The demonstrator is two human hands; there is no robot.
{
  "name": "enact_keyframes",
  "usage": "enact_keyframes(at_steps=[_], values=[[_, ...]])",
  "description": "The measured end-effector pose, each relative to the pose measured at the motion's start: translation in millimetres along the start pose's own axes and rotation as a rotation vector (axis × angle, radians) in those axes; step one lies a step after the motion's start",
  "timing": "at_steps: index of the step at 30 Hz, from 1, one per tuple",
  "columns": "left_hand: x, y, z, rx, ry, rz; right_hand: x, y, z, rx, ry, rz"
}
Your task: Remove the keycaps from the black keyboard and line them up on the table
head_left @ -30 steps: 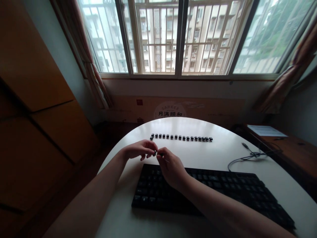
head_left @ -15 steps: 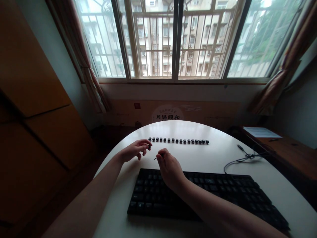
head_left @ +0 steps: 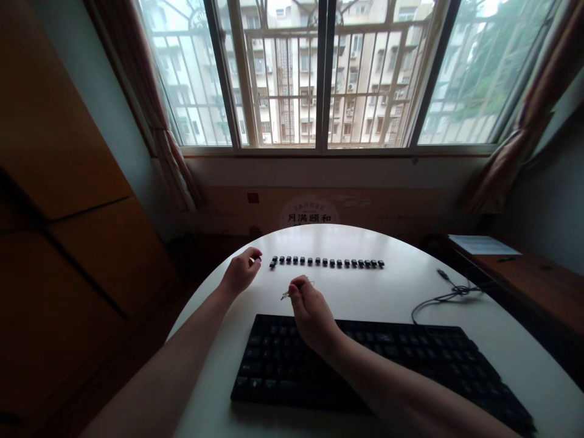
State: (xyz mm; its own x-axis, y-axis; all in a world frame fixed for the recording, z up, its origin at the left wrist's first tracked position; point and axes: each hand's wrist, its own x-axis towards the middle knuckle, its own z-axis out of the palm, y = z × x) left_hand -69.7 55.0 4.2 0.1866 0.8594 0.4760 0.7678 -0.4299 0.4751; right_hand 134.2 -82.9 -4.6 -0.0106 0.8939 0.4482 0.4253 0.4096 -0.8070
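My right hand [head_left: 312,307] is closed around a thin wire keycap puller [head_left: 285,295], whose pale tip pokes out on the left, above the back edge of a black keyboard [head_left: 410,347]. To the left, my left hand [head_left: 243,269] hovers over the white table, fingers curled together. A small dark spot shows at its fingertips; I cannot make out what it is. Just right of that hand, a loose black keycap [head_left: 272,265] sits in front of the left end of a row of several black keycaps [head_left: 324,262].
A black cable with a USB plug [head_left: 442,275] lies coiled on the right of the round white table [head_left: 365,292]. Beyond the table's right edge, a paper sheet [head_left: 483,244] rests on a brown wooden surface. A barred window [head_left: 323,121] with curtains is ahead.
My left hand has let go of the keycap, which now sits in front of the row's left end. That hand has moved left and its fingers have curled. My right hand has barely moved.
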Motion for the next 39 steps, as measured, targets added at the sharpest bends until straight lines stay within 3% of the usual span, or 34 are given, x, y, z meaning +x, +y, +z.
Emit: enact_keyframes(at_steps=[4, 11, 19, 27, 39], values=[[14, 0, 7.2, 0.054, 0.108, 0.017, 0, -2, -1, 0.018, 0.005, 0.008], [45, 9, 17.6, 0.028, 0.061, 0.083, 0, -6, -3, 0.069, 0.005, 0.008], [27, 2, 36.3, 0.011, 0.063, 0.151, 1, -4, -3, 0.08, 0.008, -0.002], [21, -2, 48.4, 0.233, -0.008, 0.325, 0, -3, -2, 0.079, 0.005, -0.003], [19, -9, 53.8, 0.293, -0.048, 0.264, -1, -5, -4, 0.11, -0.019, -0.026]])
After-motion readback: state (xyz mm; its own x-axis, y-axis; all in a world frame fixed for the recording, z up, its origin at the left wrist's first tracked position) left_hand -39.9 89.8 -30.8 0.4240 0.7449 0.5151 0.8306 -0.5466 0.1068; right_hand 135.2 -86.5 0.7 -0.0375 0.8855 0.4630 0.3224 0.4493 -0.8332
